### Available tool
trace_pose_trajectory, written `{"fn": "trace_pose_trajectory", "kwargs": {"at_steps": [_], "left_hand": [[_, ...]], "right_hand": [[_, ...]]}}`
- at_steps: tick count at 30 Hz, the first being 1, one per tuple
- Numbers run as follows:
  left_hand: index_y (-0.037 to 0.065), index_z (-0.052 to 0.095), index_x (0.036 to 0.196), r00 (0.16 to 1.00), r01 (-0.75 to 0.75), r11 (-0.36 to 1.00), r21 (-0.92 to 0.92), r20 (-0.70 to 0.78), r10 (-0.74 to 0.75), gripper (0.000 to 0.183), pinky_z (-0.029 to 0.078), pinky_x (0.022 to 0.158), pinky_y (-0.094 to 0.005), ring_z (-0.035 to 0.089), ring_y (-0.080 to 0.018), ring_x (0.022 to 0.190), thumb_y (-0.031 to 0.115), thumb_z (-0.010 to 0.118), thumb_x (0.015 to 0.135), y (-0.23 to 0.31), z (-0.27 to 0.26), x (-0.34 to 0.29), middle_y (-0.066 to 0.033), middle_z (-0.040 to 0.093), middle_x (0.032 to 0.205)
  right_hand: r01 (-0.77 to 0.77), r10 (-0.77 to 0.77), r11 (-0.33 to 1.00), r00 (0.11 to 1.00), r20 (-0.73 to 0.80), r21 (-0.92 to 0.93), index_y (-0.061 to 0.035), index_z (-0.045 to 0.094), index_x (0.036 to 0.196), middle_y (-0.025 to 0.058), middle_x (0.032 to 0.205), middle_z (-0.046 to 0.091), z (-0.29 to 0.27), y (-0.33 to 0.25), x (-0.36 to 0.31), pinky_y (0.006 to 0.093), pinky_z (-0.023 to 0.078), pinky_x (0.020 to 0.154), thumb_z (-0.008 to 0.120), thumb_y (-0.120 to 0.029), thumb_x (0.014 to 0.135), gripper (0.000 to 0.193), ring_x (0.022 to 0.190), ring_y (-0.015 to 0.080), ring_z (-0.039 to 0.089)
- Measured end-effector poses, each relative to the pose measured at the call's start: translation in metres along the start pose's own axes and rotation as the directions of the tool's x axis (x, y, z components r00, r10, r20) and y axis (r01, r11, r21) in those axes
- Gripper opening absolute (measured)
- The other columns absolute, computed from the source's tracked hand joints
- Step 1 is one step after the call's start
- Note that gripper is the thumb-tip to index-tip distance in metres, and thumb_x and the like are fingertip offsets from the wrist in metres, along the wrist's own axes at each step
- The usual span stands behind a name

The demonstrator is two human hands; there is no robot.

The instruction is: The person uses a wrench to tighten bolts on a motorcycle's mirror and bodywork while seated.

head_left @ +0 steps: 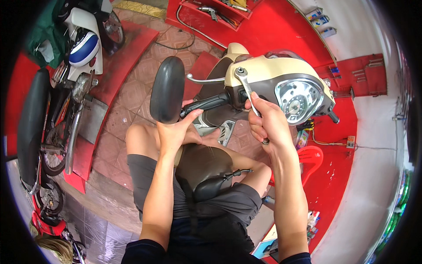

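Observation:
My left hand is closed around the lower end of a black oval rear-view mirror, its thumb reaching towards the black handlebar grip; the mirror's stem is hidden. A silver combination wrench is held in my right hand. Its ring end lies over the cream and brown scooter handlebar cover, at the inner end of the grip. A silver brake lever extends beyond the grip. To the right sits a round glass-covered dial. A second black mirror with a stem rests between my thighs, on the dark brown seat.
Several motorbikes line the left side, including one with a long black seat, beside a red platform. A red tool shelf stands at the back. A red plastic chair is at the right. Tools hang on a red wall panel.

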State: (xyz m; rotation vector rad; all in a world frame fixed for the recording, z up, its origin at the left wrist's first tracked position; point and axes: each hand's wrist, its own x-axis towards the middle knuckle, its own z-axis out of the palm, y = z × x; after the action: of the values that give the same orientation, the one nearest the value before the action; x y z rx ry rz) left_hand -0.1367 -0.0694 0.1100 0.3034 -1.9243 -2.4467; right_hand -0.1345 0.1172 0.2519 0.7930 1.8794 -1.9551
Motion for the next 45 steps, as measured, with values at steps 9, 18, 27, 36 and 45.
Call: {"fn": "trace_pose_trajectory", "kwargs": {"at_steps": [9, 18, 27, 36, 45], "left_hand": [[-0.002, 0.069, 0.104, 0.998, -0.052, 0.986, 0.16, -0.037, 0.059, 0.032, 0.05, 0.078, -0.0255, 0.063, -0.0113, 0.084, 0.008, 0.081, 0.076, -0.005, 0.003, -0.005, -0.006, 0.071, 0.096], [-0.003, 0.069, 0.104, 0.995, -0.021, 0.962, 0.272, -0.086, 0.046, 0.028, 0.049, 0.075, -0.0259, 0.061, -0.012, 0.078, 0.009, 0.079, 0.08, -0.012, 0.004, -0.006, -0.0063, 0.07, 0.094], [-0.001, 0.068, 0.106, 0.973, -0.189, 0.937, 0.293, -0.072, 0.219, 0.03, 0.041, 0.049, -0.0216, 0.055, -0.0078, 0.065, 0.011, 0.078, 0.08, -0.01, 0.012, -0.011, -0.0046, 0.068, 0.092], [-0.001, 0.067, 0.107, 0.973, -0.202, 0.939, 0.28, -0.052, 0.225, 0.029, 0.034, 0.044, -0.0219, 0.047, -0.0055, 0.055, 0.011, 0.077, 0.082, -0.022, 0.007, -0.007, -0.0023, 0.067, 0.09], [-0.001, 0.062, 0.12, 0.993, 0.088, 0.938, 0.336, -0.11, -0.053, 0.037, 0.034, 0.046, -0.0198, 0.05, -0.0057, 0.054, 0.01, 0.072, 0.086, 0.0, 0.011, -0.014, -0.0064, 0.068, 0.088]], "right_hand": [[0.007, 0.0, 0.997, 0.997, 0.079, -0.079, -0.0017, 0.052, 0.092, -0.0049, 0.05, 0.032, -0.008, -0.003, 0.004, 0.0251, 0.022, 0.033, 0.046, -0.032, 0.102, 0.032, 0.034, 0.0058, 0.024], [0.071, -0.065, 0.995, 0.995, 0.077, -0.065, 0.0008, 0.056, 0.092, -0.0031, 0.051, 0.037, -0.009, 0.005, 0.017, 0.0267, 0.026, 0.034, 0.046, -0.034, 0.101, 0.037, 0.035, 0.0065, 0.029], [0.131, -0.136, 0.978, 0.991, -0.019, -0.161, 0.0035, 0.058, 0.085, 0.0037, 0.054, 0.048, -0.007, 0.009, 0.016, 0.0278, 0.03, 0.032, 0.046, -0.032, 0.101, 0.041, 0.034, 0.0098, 0.036], [0.271, -0.187, 0.935, 0.924, 0.332, -0.228, 0.001, 0.059, 0.089, 0.0025, 0.056, 0.049, -0.025, -0.01, 0.0, 0.0247, 0.033, 0.036, 0.044, -0.035, 0.102, 0.041, 0.036, 0.0078, 0.039], [0.468, -0.441, 0.871, 0.879, 0.18, -0.153, -0.0041, 0.057, 0.079, -0.0018, 0.066, 0.052, -0.051, 0.074, -0.038, 0.0254, 0.039, 0.057, 0.063, -0.034, 0.095, 0.035, 0.063, 0.0059, 0.046]]}}
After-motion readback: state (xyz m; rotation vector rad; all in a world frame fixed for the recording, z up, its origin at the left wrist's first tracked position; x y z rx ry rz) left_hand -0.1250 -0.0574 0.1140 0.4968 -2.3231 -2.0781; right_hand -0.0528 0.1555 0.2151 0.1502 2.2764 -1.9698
